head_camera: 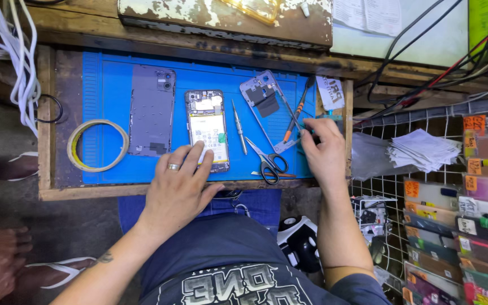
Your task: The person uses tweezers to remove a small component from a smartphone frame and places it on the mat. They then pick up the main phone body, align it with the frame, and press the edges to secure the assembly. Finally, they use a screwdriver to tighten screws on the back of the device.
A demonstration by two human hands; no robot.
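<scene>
While the left hand (177, 186) lies flat and open on the opened phone (207, 130), the right hand (324, 151) curls at the blue mat's (108, 85) right edge. Whether it grips anything is unclear.

Your left hand (179, 183) is lying palm down with its fingers spread and stretched forward, a ring showing on one finger. Your left forearm is running back toward you at a slant, bare, with a small dark mark near the wrist. Your right hand (324, 153) is reaching further out, knuckles up, its fingers curling together at the tips. Your right forearm is rising almost straight from the elbow.
</scene>
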